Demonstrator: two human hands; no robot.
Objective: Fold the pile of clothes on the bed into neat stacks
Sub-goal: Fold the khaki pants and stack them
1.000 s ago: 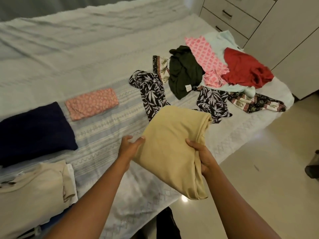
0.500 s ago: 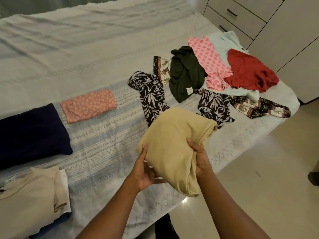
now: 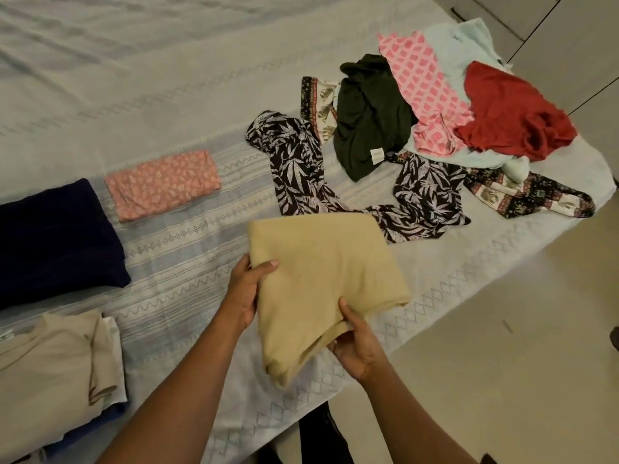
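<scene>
1. The left hand [image 3: 246, 293] has its fingers hidden under the folded tan garment [image 3: 321, 279]; only the thumb shows on top.
2. The right hand [image 3: 355, 343] has most of its fingers hidden behind the same cloth's lower fold.
3. The navy garment [image 3: 57, 239] is cut off by the frame's left edge.
4. The beige stack [image 3: 50, 380], lower left, runs off the left edge and covers a blue piece [image 3: 100, 426], of which only a rim shows.
5. The label [image 3: 377, 155] on the dark green garment [image 3: 371, 115] is too small to read.

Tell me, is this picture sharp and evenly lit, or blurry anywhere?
Head view: dim, warm, even light, no harsh glare; the yellow cloth, left hand and right hand look slightly soft; drawers at the top right lean, likely from the wide lens.
</scene>
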